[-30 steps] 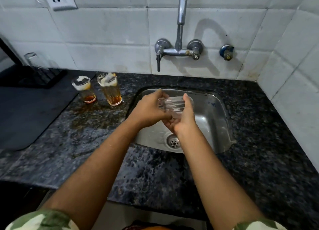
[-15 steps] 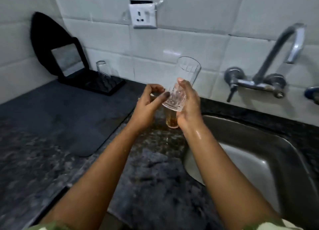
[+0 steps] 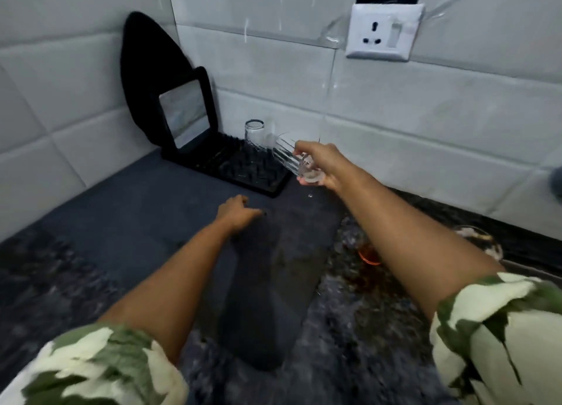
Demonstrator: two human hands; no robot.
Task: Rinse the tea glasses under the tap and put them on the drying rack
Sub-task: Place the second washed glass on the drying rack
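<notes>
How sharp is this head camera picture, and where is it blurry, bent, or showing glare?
Head view: mostly soft with motion blur, worst on the camouflage sleeves and granite counter; the ribbed glass in the right hand is smeared; tile lines bow from the wide-angle lens; lighting is dim and even, with mild glare on the tiles near the socket; the left hand casts a faint shadow on the mat.

The drying rack (image 3: 240, 167) sits left of centre, against the wall. An inverted glass (image 3: 254, 130) stands on its rear edge. The right hand (image 3: 319, 164) holds a tilted glass (image 3: 290, 155) over the rack's right end. The left hand (image 3: 237, 213) hovers over the mat (image 3: 152, 210), below the rack. A socket (image 3: 384, 30) is at upper right.
</notes>
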